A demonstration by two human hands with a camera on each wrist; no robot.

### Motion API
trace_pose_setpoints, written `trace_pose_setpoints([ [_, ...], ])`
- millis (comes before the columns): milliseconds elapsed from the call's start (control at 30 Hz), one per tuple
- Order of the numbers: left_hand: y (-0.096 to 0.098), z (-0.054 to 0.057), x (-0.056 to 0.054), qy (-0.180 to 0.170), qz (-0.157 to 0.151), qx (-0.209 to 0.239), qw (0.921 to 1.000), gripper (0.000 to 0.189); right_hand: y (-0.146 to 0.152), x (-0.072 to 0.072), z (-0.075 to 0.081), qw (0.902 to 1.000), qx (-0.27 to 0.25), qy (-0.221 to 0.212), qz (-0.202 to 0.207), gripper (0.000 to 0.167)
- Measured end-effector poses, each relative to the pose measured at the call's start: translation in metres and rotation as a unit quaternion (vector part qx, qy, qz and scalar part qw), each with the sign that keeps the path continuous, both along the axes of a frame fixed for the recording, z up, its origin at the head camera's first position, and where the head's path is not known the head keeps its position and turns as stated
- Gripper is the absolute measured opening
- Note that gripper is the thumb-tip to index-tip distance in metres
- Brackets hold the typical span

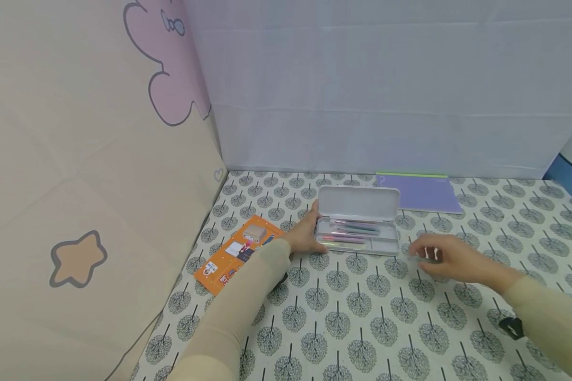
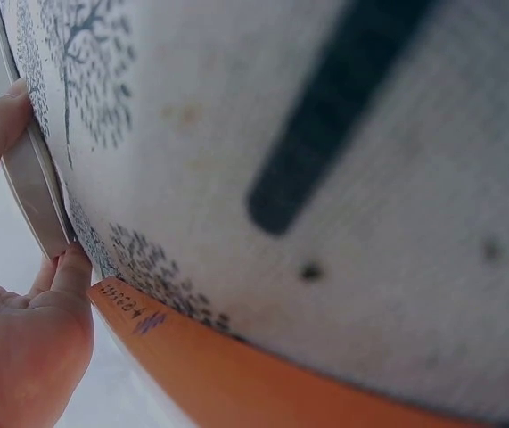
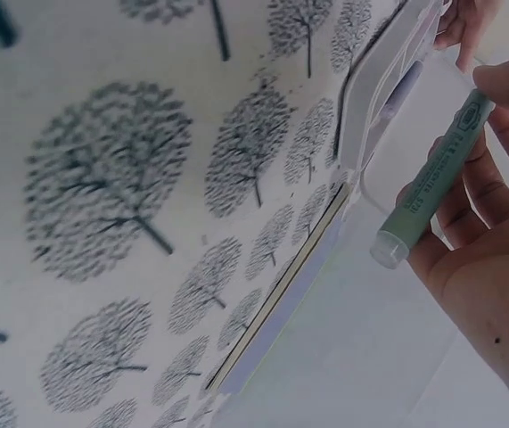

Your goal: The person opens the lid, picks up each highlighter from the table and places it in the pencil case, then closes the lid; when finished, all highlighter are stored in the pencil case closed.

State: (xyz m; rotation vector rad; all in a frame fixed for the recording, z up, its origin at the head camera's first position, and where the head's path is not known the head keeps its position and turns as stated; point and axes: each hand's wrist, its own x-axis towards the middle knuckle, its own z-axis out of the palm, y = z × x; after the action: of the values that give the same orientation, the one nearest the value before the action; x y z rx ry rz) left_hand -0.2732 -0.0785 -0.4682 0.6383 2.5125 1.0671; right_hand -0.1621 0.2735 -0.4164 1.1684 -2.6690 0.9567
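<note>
An opened white pencil case (image 1: pixel 385 246) lies on the patterned cloth, its lid (image 1: pixel 357 203) tipped back. Several slim pens (image 1: pixel 344 239) in pink, purple and green lie in its long left compartment. My left hand (image 1: pixel 306 234) grips the left end of the case, thumb at the front corner and fingers toward the back; the left wrist view shows these fingers (image 2: pixel 71 272) against its edge. To the right of the case, my right hand (image 1: pixel 447 257) holds a green highlighter (image 3: pixel 432 183) between thumb and fingers, above the cloth. The highlighter is hard to make out in the head view.
An orange printed sheet or booklet (image 1: pixel 219 267) lies at the left, partly under the left forearm. Behind the case, to the right, is a purple notebook (image 1: pixel 421 194). Fabric walls (image 1: pixel 362 106) border the table at the back and left.
</note>
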Motion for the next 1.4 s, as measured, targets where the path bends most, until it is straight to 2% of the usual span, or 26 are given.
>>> trace_pose_setpoints([
  [167,0.000,-0.001,-0.002,-0.004,0.001,0.001,1.0000,0.144,-0.017,-0.015,0.003,0.9998,0.011,-0.015,-0.005,0.040],
  [600,-0.002,-0.001,-0.002,-0.004,-0.008,0.012,0.9999,0.143,-0.061,-0.052,0.000,0.9998,0.019,-0.011,0.002,0.031],
  [733,-0.002,-0.002,-0.002,0.002,-0.011,0.014,0.9998,0.143,-0.074,-0.058,-0.001,0.9996,0.020,-0.020,0.005,0.029],
  [1033,-0.002,-0.003,-0.004,0.011,-0.009,0.009,0.9999,0.145,-0.107,-0.069,0.000,0.9967,0.032,-0.074,-0.007,0.025],
  [1400,-0.002,-0.006,-0.005,0.017,-0.019,-0.004,0.9997,0.144,-0.137,-0.079,-0.012,0.9954,0.050,-0.081,-0.005,0.019],
])
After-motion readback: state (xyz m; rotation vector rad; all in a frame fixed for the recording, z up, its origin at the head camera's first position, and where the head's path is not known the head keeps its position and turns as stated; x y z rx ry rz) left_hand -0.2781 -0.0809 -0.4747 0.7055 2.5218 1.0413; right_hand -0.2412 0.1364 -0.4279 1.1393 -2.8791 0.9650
